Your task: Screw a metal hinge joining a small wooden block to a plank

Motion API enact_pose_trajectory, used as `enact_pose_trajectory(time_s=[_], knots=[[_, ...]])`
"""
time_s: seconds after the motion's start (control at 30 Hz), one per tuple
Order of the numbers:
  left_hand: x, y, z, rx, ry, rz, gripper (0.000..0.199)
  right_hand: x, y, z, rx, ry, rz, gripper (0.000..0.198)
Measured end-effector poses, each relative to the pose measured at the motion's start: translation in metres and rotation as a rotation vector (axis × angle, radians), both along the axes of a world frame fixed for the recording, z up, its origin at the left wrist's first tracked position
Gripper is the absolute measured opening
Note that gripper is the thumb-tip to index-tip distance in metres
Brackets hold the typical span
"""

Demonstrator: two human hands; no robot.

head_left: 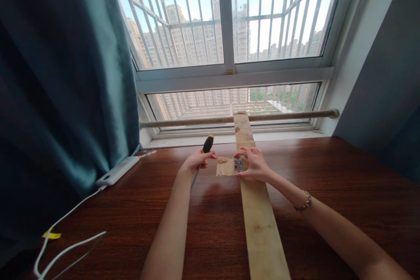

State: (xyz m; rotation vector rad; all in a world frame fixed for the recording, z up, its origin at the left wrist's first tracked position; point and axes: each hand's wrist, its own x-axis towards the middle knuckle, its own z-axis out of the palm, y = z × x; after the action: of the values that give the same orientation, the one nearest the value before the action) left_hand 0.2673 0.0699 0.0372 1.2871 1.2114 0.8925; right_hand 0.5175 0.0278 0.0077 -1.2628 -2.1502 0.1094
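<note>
My left hand (196,160) is closed around a screwdriver (208,143) with a black and yellow handle. Its thin shaft points down toward the tabletop. A long pale wooden board (260,223) runs away from me toward the window. Against its left side lies a short wooden piece (225,167), with a metal hinge (238,165) across the joint. My right hand (255,165) grips the hinge between thumb and fingers where the two pieces meet. Part of the board is hidden under this hand.
All this rests on a dark reddish wooden table (131,232). At the left stand a white power strip (118,170) with a white cable (62,221) and a dark teal curtain (82,74). Behind are a horizontal rail (292,116) and a barred window.
</note>
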Motion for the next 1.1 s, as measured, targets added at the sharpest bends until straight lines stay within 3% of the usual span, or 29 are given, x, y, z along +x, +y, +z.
enact_pose_trajectory(time_s=[0.1, 0.17, 0.27, 0.33, 0.43, 0.6, 0.8, 1.1], knots=[[-0.009, -0.009, 0.027, 0.184, -0.148, 0.217, 0.041, 0.0, 0.0, 0.0, -0.001, 0.0, -0.005, 0.073], [-0.016, -0.018, 0.045, 0.279, -0.27, 0.264, 0.038, 0.001, 0.0, -0.001, 0.0, -0.008, -0.01, 0.072], [-0.022, -0.028, 0.056, 0.259, -0.158, 0.303, 0.038, 0.001, 0.001, -0.001, -0.005, -0.014, -0.01, 0.071], [-0.02, -0.027, 0.047, 0.116, 0.009, 0.258, 0.041, 0.001, 0.001, -0.001, -0.008, -0.009, -0.006, 0.071], [-0.009, -0.015, 0.02, -0.129, 0.092, 0.021, 0.042, 0.001, 0.0, -0.001, -0.01, -0.006, -0.007, 0.072], [0.017, 0.003, -0.014, -0.193, -0.044, -0.257, 0.039, -0.001, -0.004, 0.002, -0.003, -0.039, -0.006, 0.072], [0.018, 0.004, -0.019, -0.142, -0.12, -0.318, 0.036, -0.002, -0.006, 0.005, 0.003, -0.129, 0.018, 0.082], [0.019, 0.004, -0.023, -0.15, -0.066, -0.273, 0.037, -0.001, -0.002, 0.0, 0.051, -0.079, 0.043, 0.073]])
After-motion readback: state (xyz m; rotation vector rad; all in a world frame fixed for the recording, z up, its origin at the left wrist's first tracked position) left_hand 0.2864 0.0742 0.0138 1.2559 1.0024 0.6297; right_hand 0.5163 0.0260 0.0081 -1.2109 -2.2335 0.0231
